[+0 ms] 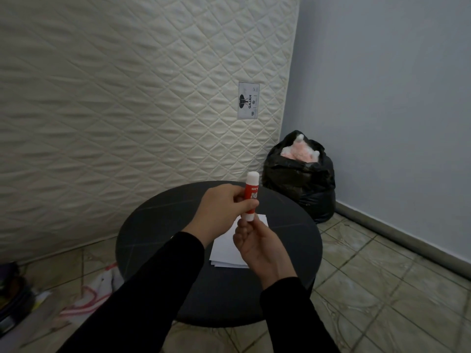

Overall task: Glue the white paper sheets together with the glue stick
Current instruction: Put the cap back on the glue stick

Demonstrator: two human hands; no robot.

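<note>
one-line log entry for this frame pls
left hand: grips glue stick | right hand: pinches its base | cap: on | paper sheets: on table

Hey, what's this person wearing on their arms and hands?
Both arms are covered by long black sleeves that reach the wrists. The left hand and right hand are bare: no gloves, rings, watch or bracelets show.

A round dark table (158, 240) bears stacked white paper sheets (225, 250).

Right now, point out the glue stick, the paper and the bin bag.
glue stick (73, 191): head view, red label.
paper (224, 250): head view, top sheet.
bin bag (300, 184): head view, black front.
</note>
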